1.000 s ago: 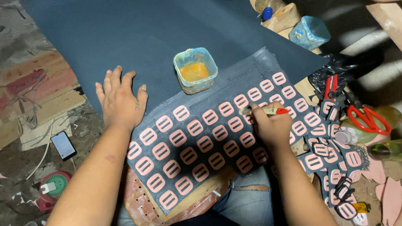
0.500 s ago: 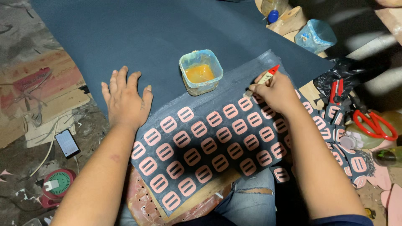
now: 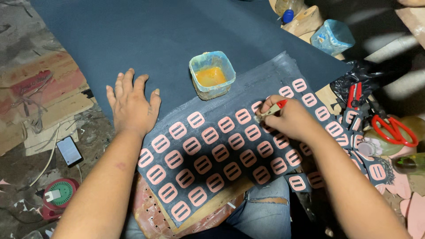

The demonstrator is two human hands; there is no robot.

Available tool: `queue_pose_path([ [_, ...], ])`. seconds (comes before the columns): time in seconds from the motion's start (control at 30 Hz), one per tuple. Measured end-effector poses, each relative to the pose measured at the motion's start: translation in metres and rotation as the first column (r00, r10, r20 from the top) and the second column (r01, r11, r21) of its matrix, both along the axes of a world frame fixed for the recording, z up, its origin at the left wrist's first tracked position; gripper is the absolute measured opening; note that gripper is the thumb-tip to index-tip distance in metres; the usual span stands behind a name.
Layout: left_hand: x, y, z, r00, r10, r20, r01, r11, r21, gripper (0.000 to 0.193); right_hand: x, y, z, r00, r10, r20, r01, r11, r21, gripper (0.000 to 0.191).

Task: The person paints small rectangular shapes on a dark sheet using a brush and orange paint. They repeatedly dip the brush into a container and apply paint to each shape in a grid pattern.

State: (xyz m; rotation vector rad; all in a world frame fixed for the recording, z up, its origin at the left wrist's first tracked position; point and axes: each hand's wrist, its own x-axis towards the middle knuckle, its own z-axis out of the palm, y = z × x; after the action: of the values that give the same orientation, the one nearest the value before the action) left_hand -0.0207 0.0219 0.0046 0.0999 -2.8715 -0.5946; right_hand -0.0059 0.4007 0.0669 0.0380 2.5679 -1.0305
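Dark sheet (image 3: 177, 44) — left hand (image 3: 132, 104) fingers spread flat, right hand (image 3: 285, 119) pinching brush (image 3: 271, 109) (cluttered floor).

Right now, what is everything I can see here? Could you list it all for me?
dark sheet: one, dark blue-grey, spread across the top
dark panel: one, covered with rows of pink patches, on the lap
tub: one, clear, orange paste inside, above the panel
scissors: one, red handles, far right
pliers: one, red handles, right
phone: one, dark, floor at left
left hand: flat, pressing the sheet and the panel's edge
right hand: gripping a small brush, red handle
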Motion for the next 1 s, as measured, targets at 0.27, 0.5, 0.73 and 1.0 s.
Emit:
queue_pose_path([
  [0.27, 0.000, 0.000, 0.000, 1.000, 0.001, -0.016, 0.000, 1.000, 0.007, 0.052, -0.006, 0.025, -0.018, 0.965, -0.082, -0.248, 0.026, 0.974, -0.223, 0.010],
  [0.5, -0.002, 0.001, 0.000, 1.000, 0.009, -0.003, -0.009, 1.000, -0.005, 0.052, -0.007, 0.016, -0.017, 0.964, -0.037, -0.262, 0.024, 0.998, -0.053, 0.012],
  [0.73, 0.000, 0.001, 0.000, 1.000, 0.013, 0.008, -0.013, 1.000, -0.005, 0.052, -0.004, -0.001, -0.020, 0.976, 0.005, -0.216, -0.026, 0.995, -0.095, 0.015],
  [1.0, -0.001, 0.000, -0.002, 1.000, 0.008, -0.008, -0.008, 1.000, 0.006, 0.053, -0.002, 0.035, -0.027, 0.950, -0.254, -0.180, 0.128, 0.845, -0.520, 0.008],
])
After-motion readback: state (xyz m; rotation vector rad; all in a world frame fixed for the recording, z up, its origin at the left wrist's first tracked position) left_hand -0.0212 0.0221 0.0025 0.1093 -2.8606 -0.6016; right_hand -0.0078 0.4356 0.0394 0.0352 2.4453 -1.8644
